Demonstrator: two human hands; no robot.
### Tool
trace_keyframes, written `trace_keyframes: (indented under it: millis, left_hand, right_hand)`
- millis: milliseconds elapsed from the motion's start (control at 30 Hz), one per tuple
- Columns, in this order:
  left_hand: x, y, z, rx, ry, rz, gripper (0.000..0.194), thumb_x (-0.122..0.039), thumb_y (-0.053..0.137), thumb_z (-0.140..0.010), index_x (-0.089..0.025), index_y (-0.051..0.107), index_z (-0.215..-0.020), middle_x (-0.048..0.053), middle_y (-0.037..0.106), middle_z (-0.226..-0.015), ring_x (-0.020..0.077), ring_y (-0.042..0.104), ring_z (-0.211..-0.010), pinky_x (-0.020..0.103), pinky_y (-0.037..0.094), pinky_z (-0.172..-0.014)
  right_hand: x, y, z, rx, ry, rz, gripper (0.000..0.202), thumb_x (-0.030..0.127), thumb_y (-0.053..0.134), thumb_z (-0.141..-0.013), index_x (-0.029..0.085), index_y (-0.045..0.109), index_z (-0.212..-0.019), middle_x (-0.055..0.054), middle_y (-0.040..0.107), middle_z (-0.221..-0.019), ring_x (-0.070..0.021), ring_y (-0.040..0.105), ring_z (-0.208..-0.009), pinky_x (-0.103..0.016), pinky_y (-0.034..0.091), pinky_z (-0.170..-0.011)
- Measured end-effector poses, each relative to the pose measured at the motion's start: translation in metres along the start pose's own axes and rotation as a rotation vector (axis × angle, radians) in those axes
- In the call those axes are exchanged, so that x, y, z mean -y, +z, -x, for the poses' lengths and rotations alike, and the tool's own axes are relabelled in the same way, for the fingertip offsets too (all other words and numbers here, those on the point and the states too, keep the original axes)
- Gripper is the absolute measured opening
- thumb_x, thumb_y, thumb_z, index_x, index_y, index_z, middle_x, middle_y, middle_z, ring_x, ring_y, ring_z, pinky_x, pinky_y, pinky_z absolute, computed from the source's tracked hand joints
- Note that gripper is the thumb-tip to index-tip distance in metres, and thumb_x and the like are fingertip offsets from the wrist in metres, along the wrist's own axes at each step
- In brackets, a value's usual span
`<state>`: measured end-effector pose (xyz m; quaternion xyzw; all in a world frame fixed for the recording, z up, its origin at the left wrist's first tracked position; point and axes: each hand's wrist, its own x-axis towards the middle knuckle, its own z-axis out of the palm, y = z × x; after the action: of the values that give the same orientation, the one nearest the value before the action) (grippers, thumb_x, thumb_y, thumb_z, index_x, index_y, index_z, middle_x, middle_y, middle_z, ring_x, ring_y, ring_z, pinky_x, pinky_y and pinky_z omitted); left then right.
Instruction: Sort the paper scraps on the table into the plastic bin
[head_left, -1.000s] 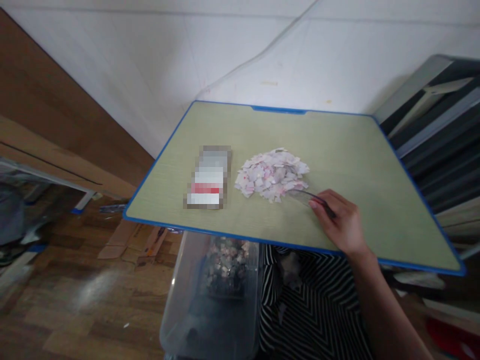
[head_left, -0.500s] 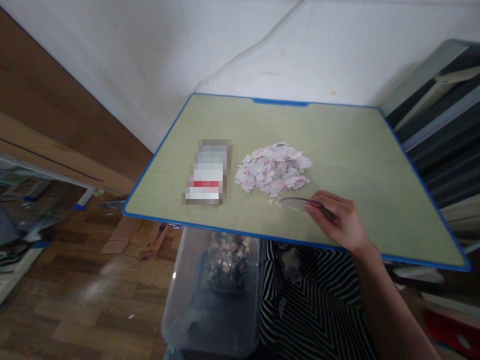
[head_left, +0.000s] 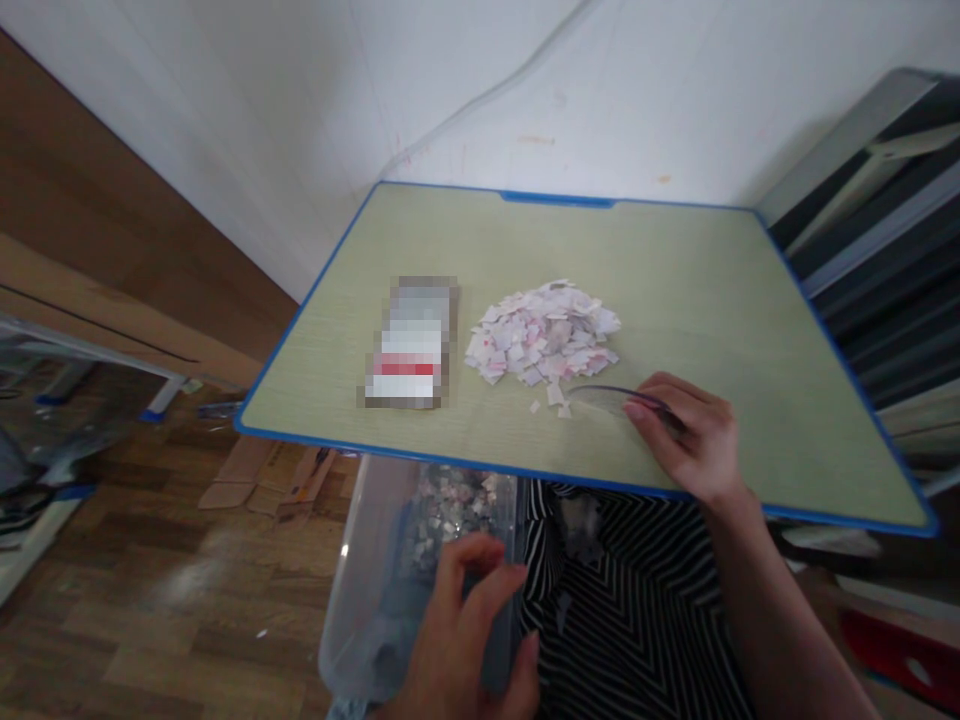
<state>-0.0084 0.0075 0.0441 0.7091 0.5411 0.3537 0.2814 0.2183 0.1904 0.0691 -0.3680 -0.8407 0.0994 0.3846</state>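
My right hand (head_left: 694, 430) is closed on slim tweezers (head_left: 615, 390), their tips pointing left over the folding table (head_left: 720, 290). Close to the tips lie a few loose paper scraps (head_left: 556, 395), at the near edge of a pile of torn paper pieces (head_left: 547, 330), white with pinkish marks. My left hand (head_left: 469, 630) is in view at the bottom, holding nothing, with its fingers bent and apart. Below it is a clear plastic bin (head_left: 341, 610) with many small scraps inside. Left of the pile lies a flat rectangular item (head_left: 409, 340), pixelated beyond reading.
A white wall (head_left: 637, 100) with a cable stands behind the table. Striped black-and-white fabric (head_left: 637, 590) covers my lap under the table's near edge. Flattened cardboard (head_left: 247, 475) rests on the wooden floor to the left. Dark panels (head_left: 892, 230) stand at the right.
My left hand has come into view over the bin. My right hand with the tweezers has shifted slightly right, and loose scraps now show apart from the pile near the tips.
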Motion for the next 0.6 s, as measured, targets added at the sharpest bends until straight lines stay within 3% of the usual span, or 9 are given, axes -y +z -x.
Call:
trace_keyframes:
  millis: [100, 167, 267, 400, 500, 600]
  left_hand:
    - [0.013, 0.02, 0.004, 0.186, -0.025, -0.054, 0.069, -0.007, 0.056, -0.07, -0.021, 0.031, -0.133, 0.013, 0.013, -0.141, 0.0351, 0.035, -0.125, 0.047, 0.043, -0.097]
    - [0.018, 0.029, 0.01, 0.298, -0.011, -0.113, 0.085, -0.005, 0.062, -0.065, -0.024, 0.023, -0.138, 0.011, -0.013, -0.148, 0.0445, 0.02, -0.131, 0.054, 0.039, -0.098]
    - [0.02, 0.036, 0.013, 0.424, 0.007, -0.112, 0.093, -0.006, 0.065, -0.063, -0.028, 0.018, -0.141, 0.005, -0.036, -0.145, 0.0478, 0.018, -0.132, 0.053, 0.038, -0.099]
    - [0.016, 0.036, 0.009, 0.463, -0.024, -0.094, 0.088, -0.005, 0.059, -0.063, -0.026, 0.022, -0.14, 0.002, -0.042, -0.143, 0.045, 0.021, -0.133, 0.051, 0.037, -0.101]
    - [0.014, 0.037, 0.007, 0.461, -0.028, -0.07, 0.087, -0.002, 0.055, -0.06, -0.023, 0.025, -0.139, 0.002, -0.041, -0.144, 0.0431, 0.016, -0.135, 0.05, 0.033, -0.103]
    - [0.016, 0.039, 0.008, 0.46, -0.032, -0.053, 0.088, 0.0, 0.053, -0.059, -0.022, 0.026, -0.14, 0.002, -0.04, -0.145, 0.042, 0.011, -0.137, 0.05, 0.03, -0.105]
  right_hand:
    - [0.0, -0.002, 0.002, 0.04, -0.006, -0.033, 0.017, 0.011, 0.053, -0.082, 0.018, 0.051, -0.067, -0.001, 0.052, -0.059, -0.0106, 0.049, -0.05, -0.022, 0.038, -0.045]
    - [0.0, -0.004, 0.003, 0.064, 0.002, -0.04, 0.019, 0.011, 0.053, -0.081, 0.018, 0.05, -0.064, 0.0, 0.051, -0.056, -0.0104, 0.047, -0.048, -0.023, 0.035, -0.042]
    - [-0.001, -0.008, 0.008, 0.05, 0.031, -0.027, 0.023, 0.011, 0.054, -0.081, 0.019, 0.046, -0.06, 0.001, 0.048, -0.053, -0.01, 0.044, -0.045, -0.023, 0.033, -0.041]
    - [0.001, -0.013, 0.013, 0.055, 0.074, -0.02, 0.024, 0.011, 0.054, -0.082, 0.019, 0.045, -0.061, 0.002, 0.047, -0.054, -0.0094, 0.043, -0.045, -0.023, 0.033, -0.042]
    - [0.001, -0.01, 0.01, -0.006, 0.096, 0.013, 0.021, 0.012, 0.054, -0.083, 0.019, 0.048, -0.064, 0.001, 0.049, -0.057, -0.0109, 0.047, -0.05, -0.023, 0.037, -0.046]
    - [0.001, -0.003, 0.005, 0.036, 0.075, 0.013, 0.018, 0.014, 0.053, -0.085, 0.018, 0.051, -0.068, -0.001, 0.052, -0.061, -0.0123, 0.052, -0.055, -0.024, 0.042, -0.05]
